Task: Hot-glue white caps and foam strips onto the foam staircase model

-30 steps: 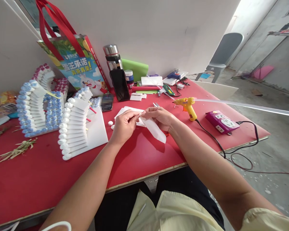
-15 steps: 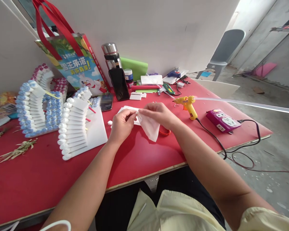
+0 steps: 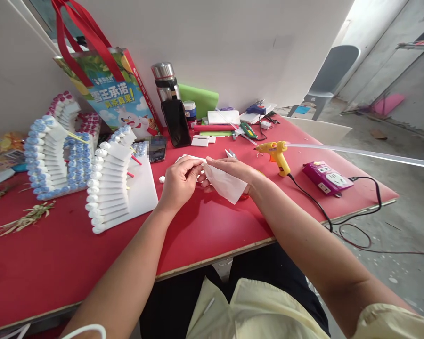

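A thin white sheet of tissue paper (image 3: 229,184) hangs between my hands, its left end bunched to a point. My left hand (image 3: 179,182) is closed, pinching that bunched end between thumb and fingers. My right hand (image 3: 235,168) holds the sheet too, with its fingers partly hidden beneath the paper. Behind my hands lie white card pieces (image 3: 188,157), mostly covered. Scissor blades (image 3: 230,153) poke out past my right hand, and part of a red handle shows below it. A small white paper ball (image 3: 162,179) rests just left of my left hand.
On the left stand paper models with white (image 3: 108,188) and blue (image 3: 44,160) rolled tips. A yellow glue gun (image 3: 277,155) and purple power strip (image 3: 327,178) are on the right, with cords over the edge. A phone (image 3: 175,123) leans against a steel flask (image 3: 165,80) behind.
The tissue's loose end has swung right and now lies against my right palm. My right hand has flattened and turned, uncovering the scissor blades. My left hand keeps its pinch.
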`<state>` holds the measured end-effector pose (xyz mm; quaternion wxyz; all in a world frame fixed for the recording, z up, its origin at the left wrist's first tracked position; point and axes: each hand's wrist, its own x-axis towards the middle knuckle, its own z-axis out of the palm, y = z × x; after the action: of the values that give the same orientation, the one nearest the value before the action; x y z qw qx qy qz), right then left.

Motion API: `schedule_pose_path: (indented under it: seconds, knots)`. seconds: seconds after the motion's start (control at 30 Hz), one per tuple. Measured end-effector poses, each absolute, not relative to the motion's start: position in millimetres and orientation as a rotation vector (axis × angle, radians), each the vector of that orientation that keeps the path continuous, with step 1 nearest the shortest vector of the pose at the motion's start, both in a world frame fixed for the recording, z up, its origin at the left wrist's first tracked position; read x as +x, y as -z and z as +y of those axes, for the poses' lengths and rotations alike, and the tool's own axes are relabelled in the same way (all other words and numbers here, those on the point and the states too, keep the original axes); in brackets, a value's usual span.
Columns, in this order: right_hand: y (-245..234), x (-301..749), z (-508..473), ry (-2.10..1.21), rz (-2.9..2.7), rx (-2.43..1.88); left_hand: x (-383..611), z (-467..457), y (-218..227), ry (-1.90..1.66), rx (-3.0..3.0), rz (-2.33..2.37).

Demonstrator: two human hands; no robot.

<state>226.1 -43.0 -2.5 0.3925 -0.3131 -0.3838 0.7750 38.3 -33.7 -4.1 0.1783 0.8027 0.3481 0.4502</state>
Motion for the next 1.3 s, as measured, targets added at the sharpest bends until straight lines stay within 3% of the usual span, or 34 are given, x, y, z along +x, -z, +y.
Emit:
schedule_pose_path:
  seconds: [0.23,0.57,0.87,1.1,1.3]
  knots:
    - [2.4,227.3,-43.1,-1.806,-1.105,-0.940,38.6,-32.9,4.8,-1.248,2.296,1.005]
    - [6.6,215.5,-48.0,-1.089,-1.461,-1.271,39.8,-32.0,9.4,-1.259,2.192,1.069]
    - [6.5,215.6,-44.1,-1.344,-1.375,-1.178,43.0,-34.6,8.0,-1.257,2.251,1.035]
    - [11.1,215.5,-42.6,-0.799,-1.807,-1.195,42.4,-27.7,17.2,-1.187,1.697,1.024]
    - [11.9,215.9,-40.6,-0.846,-1.672,-1.294,41.7,-26.9,16.6,-1.229,1.688,1.022]
